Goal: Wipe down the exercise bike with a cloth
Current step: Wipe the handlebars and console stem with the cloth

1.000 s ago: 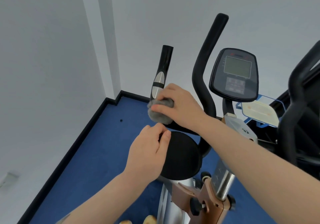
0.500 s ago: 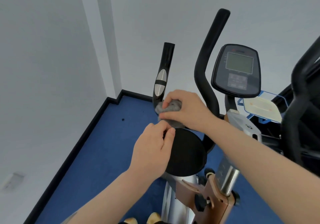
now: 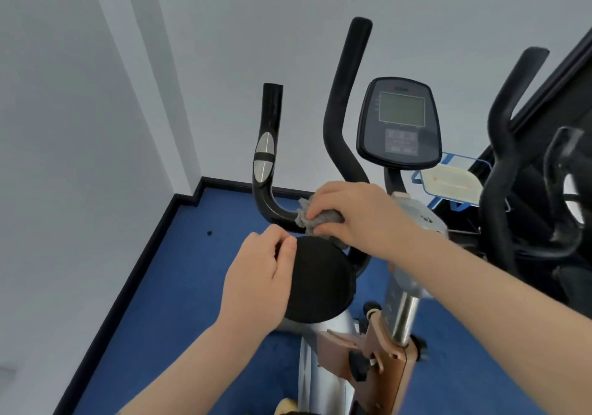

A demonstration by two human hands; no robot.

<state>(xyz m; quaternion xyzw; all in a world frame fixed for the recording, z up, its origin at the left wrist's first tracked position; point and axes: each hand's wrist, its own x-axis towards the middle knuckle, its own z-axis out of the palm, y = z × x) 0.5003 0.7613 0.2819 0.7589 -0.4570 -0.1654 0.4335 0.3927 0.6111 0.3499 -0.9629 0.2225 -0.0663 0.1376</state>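
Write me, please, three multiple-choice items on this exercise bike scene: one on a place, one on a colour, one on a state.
1. Where is the cloth?
A. on the floor
B. on the horizontal handlebar
C. on the console

2. What colour is the floor?
A. blue
B. grey
C. brown

3. How is the right hand?
A. open, hanging free
B. flat on the console
C. gripping the cloth

Answers:
1 B, the cloth is wrapped around the bar.
2 A, blue carpet meets the white walls.
3 C, its fingers curl round the cloth.
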